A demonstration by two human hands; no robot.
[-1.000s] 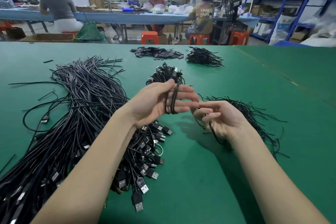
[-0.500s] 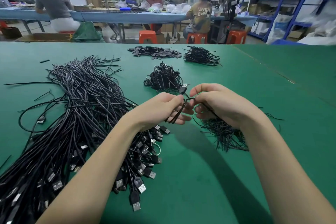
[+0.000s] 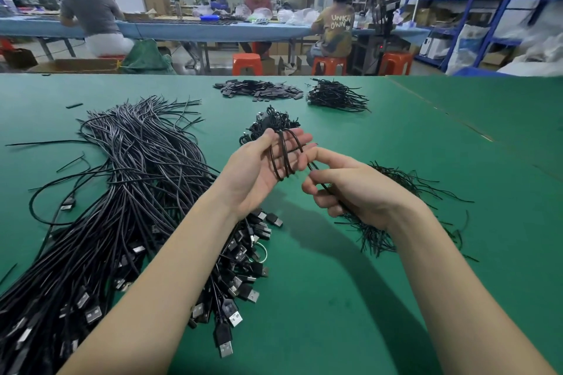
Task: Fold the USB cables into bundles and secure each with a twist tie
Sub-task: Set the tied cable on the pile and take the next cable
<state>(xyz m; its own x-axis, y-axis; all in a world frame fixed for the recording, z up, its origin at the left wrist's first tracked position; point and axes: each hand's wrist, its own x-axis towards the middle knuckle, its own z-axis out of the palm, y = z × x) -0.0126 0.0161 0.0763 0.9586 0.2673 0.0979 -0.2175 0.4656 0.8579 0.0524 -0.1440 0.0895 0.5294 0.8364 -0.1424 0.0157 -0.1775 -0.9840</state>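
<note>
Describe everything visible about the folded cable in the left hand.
The folded cable is thin, black and glossy, like plastic-sheathed wire. It is looped into several long parallel strands that lie across the upturned palm of the left hand, whose thumb presses the loops near their top. It is held above the green table, not resting on it. The right hand pinches a thin black strand beside the loops. No twist tie shows around it yet.

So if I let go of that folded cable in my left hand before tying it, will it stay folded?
Probably not. The folded cable hangs in loose loops across the left hand, so it looks springy and may open. It seems light and floppy. The right hand pinches a thin strand.
</note>
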